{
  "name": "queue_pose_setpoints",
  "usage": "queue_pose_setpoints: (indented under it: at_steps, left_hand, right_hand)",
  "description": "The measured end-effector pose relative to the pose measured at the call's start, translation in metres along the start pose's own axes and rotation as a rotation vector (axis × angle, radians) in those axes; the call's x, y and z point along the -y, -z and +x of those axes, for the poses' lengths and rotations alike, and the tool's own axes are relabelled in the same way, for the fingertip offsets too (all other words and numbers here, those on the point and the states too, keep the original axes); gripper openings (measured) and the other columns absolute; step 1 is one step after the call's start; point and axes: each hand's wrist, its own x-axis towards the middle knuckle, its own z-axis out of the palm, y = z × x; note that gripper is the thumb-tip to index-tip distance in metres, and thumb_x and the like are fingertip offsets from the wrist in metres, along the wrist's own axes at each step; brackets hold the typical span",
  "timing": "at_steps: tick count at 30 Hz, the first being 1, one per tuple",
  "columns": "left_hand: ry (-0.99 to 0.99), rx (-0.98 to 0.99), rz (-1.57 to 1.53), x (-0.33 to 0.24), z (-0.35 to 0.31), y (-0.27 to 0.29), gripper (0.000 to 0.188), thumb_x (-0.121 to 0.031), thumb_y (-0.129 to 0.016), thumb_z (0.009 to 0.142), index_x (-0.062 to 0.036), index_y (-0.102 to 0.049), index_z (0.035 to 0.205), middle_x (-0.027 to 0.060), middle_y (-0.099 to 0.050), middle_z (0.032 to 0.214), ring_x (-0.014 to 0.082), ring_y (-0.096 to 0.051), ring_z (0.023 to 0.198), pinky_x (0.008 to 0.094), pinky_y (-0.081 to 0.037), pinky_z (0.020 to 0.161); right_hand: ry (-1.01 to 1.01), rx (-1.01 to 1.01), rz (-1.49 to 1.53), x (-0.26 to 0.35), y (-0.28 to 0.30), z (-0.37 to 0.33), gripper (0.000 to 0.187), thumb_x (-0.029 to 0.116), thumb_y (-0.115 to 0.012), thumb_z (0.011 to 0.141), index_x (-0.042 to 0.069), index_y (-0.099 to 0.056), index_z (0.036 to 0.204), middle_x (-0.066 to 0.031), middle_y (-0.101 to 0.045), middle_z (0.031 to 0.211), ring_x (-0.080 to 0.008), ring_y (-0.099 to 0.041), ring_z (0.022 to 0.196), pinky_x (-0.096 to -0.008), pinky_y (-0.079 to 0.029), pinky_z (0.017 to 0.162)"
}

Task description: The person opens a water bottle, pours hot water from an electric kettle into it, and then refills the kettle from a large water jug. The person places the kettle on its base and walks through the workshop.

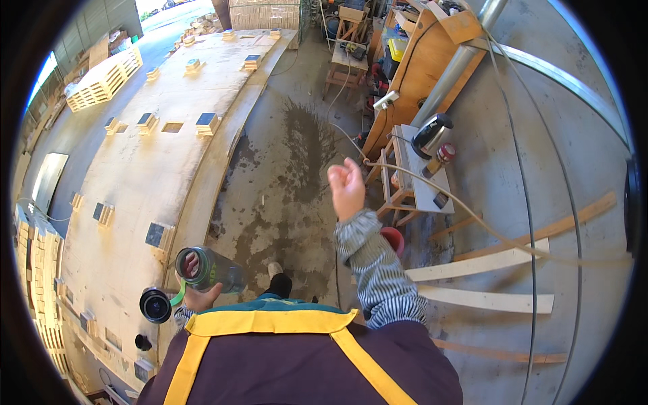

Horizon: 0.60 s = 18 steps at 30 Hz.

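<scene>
My left hand (200, 297) is wrapped around a clear grey water bottle (228, 273), low on the left beside the long wooden panel. The bottle lies tilted on its side, its open mouth toward the left. A black screw lid (155, 306) hangs from it by a green strap (178, 294). My right hand (347, 191) is stretched out ahead over the floor, fingers curled in, with nothing visible in it. Nearest to that hand, on the right, is a small white-topped bench (424, 177) holding a steel-and-black kettle (432, 135) and a red-lidded jar (442, 156).
Small wooden blocks with dark tops stand on the long plywood panel (135, 182) at left. Dark wet splashes (304, 142) mark the concrete. A red bucket (392, 241) sits below the bench. Wooden strips (486, 297) lie at right, where cables and a hose (466, 214) cross.
</scene>
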Motion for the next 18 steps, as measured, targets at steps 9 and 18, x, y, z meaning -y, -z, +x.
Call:
queue_pose_setpoints:
  at_steps: [9, 18]
  left_hand:
    - [-0.093, 0.025, -0.072, 0.030, 0.146, -0.053, 0.093, -0.020, -0.085, 0.075, -0.0010, -0.031, 0.148, 0.0127, -0.042, 0.144, 0.0239, -0.044, 0.132, 0.0376, -0.035, 0.111]
    - [-0.169, -0.235, 0.069, -0.002, 0.206, -0.096, 0.097, -0.026, -0.087, 0.074, 0.0056, -0.030, 0.145, 0.0174, -0.047, 0.140, 0.0261, -0.046, 0.131, 0.0376, -0.036, 0.110]
  right_hand:
    - [-0.142, -0.496, 0.057, -0.036, 0.116, 0.306, 0.024, 0.028, -0.073, 0.086, 0.005, -0.066, 0.086, -0.0020, -0.060, 0.071, -0.0107, -0.057, 0.058, -0.0251, -0.043, 0.045]
    - [-0.378, -0.721, -0.898, -0.121, 0.303, 0.409, 0.069, 0.059, -0.057, 0.087, -0.007, -0.068, 0.103, -0.0306, -0.067, 0.108, -0.0415, -0.065, 0.105, -0.0474, -0.052, 0.092]
